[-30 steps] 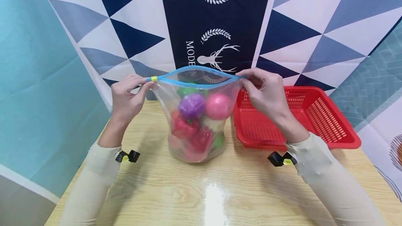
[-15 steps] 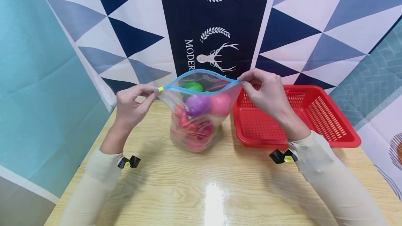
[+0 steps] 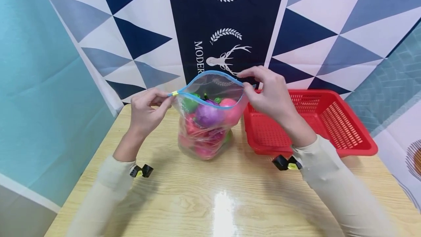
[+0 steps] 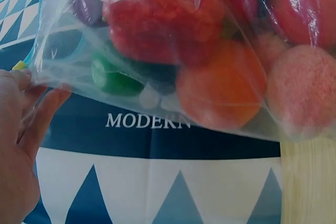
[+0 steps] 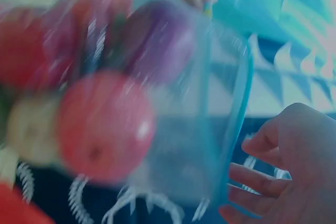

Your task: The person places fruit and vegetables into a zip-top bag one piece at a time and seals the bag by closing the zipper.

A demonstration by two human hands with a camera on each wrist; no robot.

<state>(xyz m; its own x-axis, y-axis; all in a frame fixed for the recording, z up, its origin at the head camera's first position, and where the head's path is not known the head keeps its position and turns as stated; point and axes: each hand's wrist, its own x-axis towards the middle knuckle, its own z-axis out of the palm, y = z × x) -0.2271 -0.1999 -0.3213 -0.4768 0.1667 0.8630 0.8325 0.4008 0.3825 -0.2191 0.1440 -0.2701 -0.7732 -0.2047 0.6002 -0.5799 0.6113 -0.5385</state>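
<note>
A clear slider zip bag (image 3: 184, 142) with a blue-edged mouth stands on the table, its mouth spread wide. Inside are a purple eggplant (image 3: 208, 114), a round pink fruit (image 5: 105, 127), a red bell pepper (image 4: 163, 19), an orange (image 4: 220, 85) and other toy produce. My left hand (image 3: 148, 109) pinches the bag's left top corner, close beside the yellow slider (image 3: 175, 93). At the right end of the mouth is my right hand (image 3: 271, 90), thumb and index finger parted, fingertips right at the blue rim.
A red plastic basket (image 3: 360, 145) sits on the wooden table (image 3: 171, 200), right of the bag and partly behind my right forearm. A patterned cloth (image 3: 141, 21) with triangles and a deer head hangs behind the table.
The left hand has moved right and slightly down with the bag corner, and the bag's mouth has widened. My right hand has shifted left, its thumb and index finger parting.
</note>
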